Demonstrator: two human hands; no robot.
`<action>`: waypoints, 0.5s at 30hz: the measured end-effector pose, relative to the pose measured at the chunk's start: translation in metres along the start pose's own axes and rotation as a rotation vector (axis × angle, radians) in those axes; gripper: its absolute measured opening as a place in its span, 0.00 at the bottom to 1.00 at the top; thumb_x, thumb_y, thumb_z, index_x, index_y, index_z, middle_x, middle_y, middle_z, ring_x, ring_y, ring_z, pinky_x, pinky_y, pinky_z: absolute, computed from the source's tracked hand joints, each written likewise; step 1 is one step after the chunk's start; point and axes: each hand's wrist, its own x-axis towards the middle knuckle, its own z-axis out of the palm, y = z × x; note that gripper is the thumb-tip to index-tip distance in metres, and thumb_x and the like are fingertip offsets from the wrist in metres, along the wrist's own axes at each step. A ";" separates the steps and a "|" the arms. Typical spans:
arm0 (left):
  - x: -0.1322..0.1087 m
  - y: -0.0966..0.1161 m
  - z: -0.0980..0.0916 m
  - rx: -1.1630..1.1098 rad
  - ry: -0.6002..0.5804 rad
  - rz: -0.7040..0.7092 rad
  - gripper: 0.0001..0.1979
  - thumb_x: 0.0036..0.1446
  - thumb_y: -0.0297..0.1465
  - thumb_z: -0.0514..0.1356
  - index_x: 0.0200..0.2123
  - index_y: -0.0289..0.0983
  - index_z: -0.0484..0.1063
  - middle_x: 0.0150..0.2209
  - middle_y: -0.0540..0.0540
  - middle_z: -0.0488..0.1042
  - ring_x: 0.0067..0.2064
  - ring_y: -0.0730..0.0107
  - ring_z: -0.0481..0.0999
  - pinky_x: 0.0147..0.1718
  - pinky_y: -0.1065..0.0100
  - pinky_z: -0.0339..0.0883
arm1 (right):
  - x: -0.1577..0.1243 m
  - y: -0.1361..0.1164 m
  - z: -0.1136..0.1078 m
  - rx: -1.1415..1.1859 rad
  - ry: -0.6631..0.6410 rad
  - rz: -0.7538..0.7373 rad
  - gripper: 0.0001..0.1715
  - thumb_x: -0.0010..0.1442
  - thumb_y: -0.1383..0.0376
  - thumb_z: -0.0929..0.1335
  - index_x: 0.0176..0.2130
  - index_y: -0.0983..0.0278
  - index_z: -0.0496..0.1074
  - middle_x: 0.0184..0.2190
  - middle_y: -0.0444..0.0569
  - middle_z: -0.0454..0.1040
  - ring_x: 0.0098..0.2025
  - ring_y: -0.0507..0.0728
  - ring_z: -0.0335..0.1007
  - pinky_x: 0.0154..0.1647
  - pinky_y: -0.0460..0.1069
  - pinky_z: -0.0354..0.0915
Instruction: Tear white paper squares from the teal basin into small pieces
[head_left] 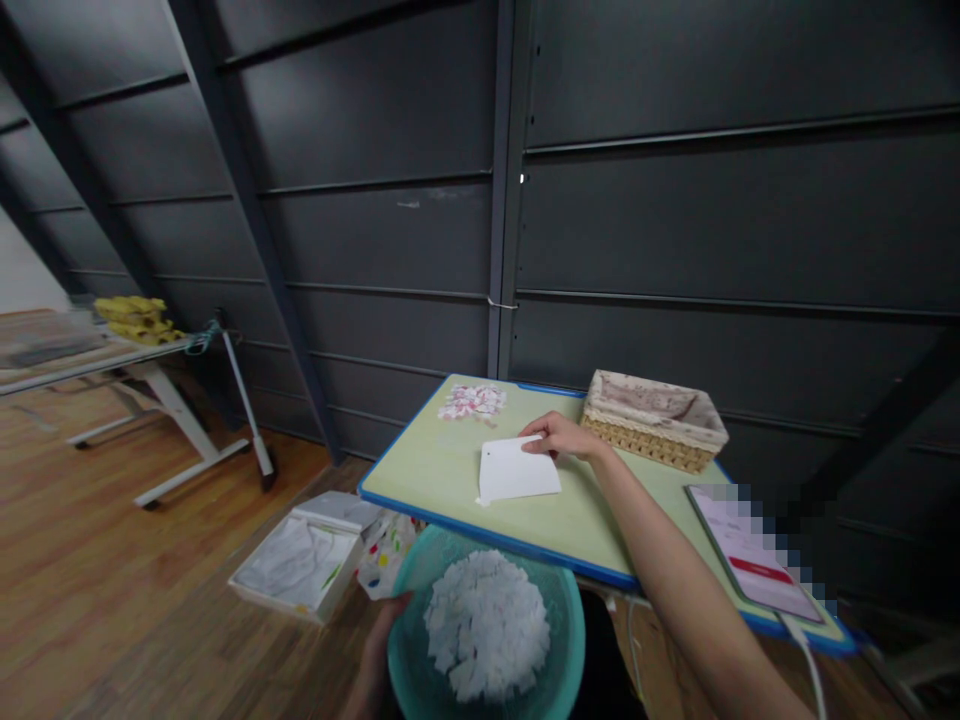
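My right hand (556, 437) reaches over the yellow-green table and grips a white card (517, 472) by its upper right edge, thumb on top. A small dark hole or dot shows near the card's upper left corner. A small white scrap (481, 501) lies at its lower left corner. At the table's near edge, my left hand (384, 625) grips the rim of a teal basin (574, 640), its fingers partly hidden. Inside the basin is a heap of small white pieces (487, 625). Farther back on the table lies a pile of pink-and-white pieces (474, 401).
A cloth-lined wicker basket (652, 420) stands at the table's back right. A tablet (754, 550) with a white cable lies on the right. Left of the basin, an open white box (300, 560) and a spotted plastic bag (386, 550) rest on the floor. Another table (97, 355) bears yellow items.
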 end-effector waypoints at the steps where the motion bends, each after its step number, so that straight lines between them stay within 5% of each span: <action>1: -0.010 0.004 0.003 -0.030 -0.024 0.006 0.27 0.50 0.29 0.59 0.55 0.33 0.64 0.37 0.41 0.81 0.41 0.53 0.79 0.44 0.55 0.70 | 0.000 0.000 0.000 0.005 -0.021 0.000 0.22 0.43 0.58 0.70 0.36 0.71 0.78 0.20 0.45 0.71 0.20 0.48 0.59 0.19 0.43 0.56; 6: -0.042 0.019 0.014 -0.014 -0.076 0.037 0.21 0.54 0.31 0.57 0.52 0.32 0.64 0.32 0.44 0.81 0.37 0.60 0.80 0.39 0.61 0.71 | 0.000 0.000 0.004 0.036 -0.122 -0.001 0.22 0.42 0.56 0.72 0.32 0.71 0.78 0.19 0.45 0.70 0.19 0.48 0.59 0.18 0.42 0.56; 15: -0.048 0.024 0.013 0.140 -0.056 0.107 0.08 0.53 0.31 0.58 0.34 0.33 0.71 0.20 0.48 0.77 0.24 0.64 0.77 0.25 0.67 0.69 | -0.002 -0.002 0.010 0.127 -0.167 0.043 0.20 0.39 0.58 0.73 0.31 0.71 0.78 0.19 0.45 0.72 0.19 0.48 0.63 0.17 0.42 0.58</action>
